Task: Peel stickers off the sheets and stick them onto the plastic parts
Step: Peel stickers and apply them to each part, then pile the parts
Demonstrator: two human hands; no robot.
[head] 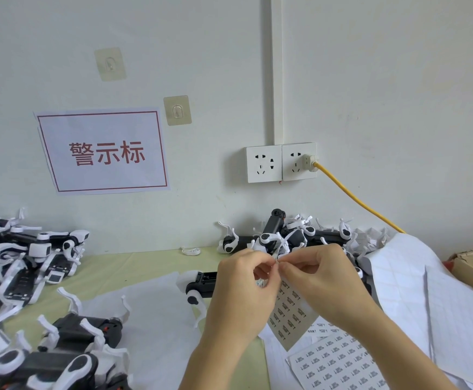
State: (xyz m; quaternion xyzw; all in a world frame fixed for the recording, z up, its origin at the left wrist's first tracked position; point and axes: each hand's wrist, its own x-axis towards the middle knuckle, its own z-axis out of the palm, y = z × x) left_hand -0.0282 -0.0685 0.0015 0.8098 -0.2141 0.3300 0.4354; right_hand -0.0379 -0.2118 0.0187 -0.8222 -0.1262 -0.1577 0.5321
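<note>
I see both hands meet at centre: left hand point(238, 288) and right hand point(318, 280) pinch the sticker sheet point(290, 313), hanging toward five o'clock. Plastic parts point(274, 237) at twelve. Wall sign point(104, 152) at ten: "警示标".

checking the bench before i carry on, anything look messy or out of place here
Nothing looks damaged. The plastic parts lie in loose heaps, one at the left and one by the wall. Sticker sheets overlap untidily at the right. A stray white scrap lies alone near the wall. Both hands pinch a sheet.
</note>
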